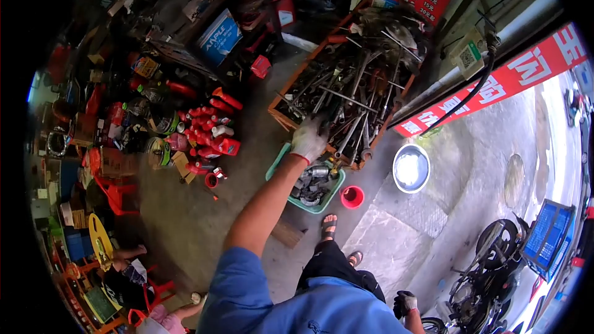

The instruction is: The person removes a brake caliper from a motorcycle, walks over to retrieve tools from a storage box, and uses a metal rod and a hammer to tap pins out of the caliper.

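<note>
My left hand (309, 140), in a whitish glove with a red cuff, reaches over the near left corner of a wooden tray (286, 119) heaped with wrenches, rods and other metal tools. Its fingers point down among the dark tools and blend into them, so their grip is hidden. Just below the wrist, a green plastic basin (312, 208) holds grey metal parts. Off to the right of my body hangs my right hand (405, 303) in a dark-and-white glove, its fingers curled. Whatever it holds, if anything, is too small to tell.
A red cup (352, 197) and a metal basin (411, 169) stand on the floor nearby. Several red bottles (207, 127) crowd the left. A motorcycle (476, 278) is at lower right. Another person (170, 318) sits at lower left. A wooden block (288, 234) lies near my feet.
</note>
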Available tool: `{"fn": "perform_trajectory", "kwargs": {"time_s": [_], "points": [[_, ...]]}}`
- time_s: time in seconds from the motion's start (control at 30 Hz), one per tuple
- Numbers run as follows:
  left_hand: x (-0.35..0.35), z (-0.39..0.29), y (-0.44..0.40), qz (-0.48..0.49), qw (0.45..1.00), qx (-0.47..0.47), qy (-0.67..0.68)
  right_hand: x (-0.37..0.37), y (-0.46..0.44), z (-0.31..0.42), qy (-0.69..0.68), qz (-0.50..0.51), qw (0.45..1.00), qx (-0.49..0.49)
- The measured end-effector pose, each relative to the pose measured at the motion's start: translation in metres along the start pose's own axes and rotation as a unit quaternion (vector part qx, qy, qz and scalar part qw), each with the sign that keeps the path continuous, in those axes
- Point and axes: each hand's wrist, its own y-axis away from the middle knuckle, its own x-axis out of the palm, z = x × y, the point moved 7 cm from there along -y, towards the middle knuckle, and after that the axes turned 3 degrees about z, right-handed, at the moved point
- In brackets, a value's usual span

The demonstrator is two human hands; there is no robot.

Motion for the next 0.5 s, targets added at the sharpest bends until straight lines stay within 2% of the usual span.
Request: {"fn": "perform_trajectory", "kwargs": {"time_s": [0.1,0.17,0.3,0.37,0.4,0.43,0.5], "points": [[0.005,0.005,0.011,-0.006,1.000,-0.016,0.026,-0.001,0.002,0.009,0.004,0.005,1.000,0.004],[0.002,0.001,0.014,-0.054,0.997,0.042,0.042,-0.002,0.003,0.013,-0.005,0.014,1.000,0.005],[-0.004,0.004,0.013,-0.074,0.995,0.059,0.045,-0.004,0.003,0.021,0.016,0.011,1.000,-0.007],[0.003,0.017,-0.004,0.023,0.999,-0.035,-0.008,-0.005,0.005,0.020,0.027,0.004,1.000,-0.007],[0.007,0.021,-0.015,0.009,0.999,-0.023,-0.032,-0.005,0.007,0.020,0.032,0.002,0.999,-0.008],[-0.003,0.007,-0.026,0.053,0.995,-0.040,-0.078,-0.006,0.008,0.020,0.036,-0.001,0.999,-0.011],[0.018,0.024,-0.050,0.139,0.971,-0.106,-0.166,-0.010,0.009,0.018,0.025,-0.002,1.000,-0.007]]}}
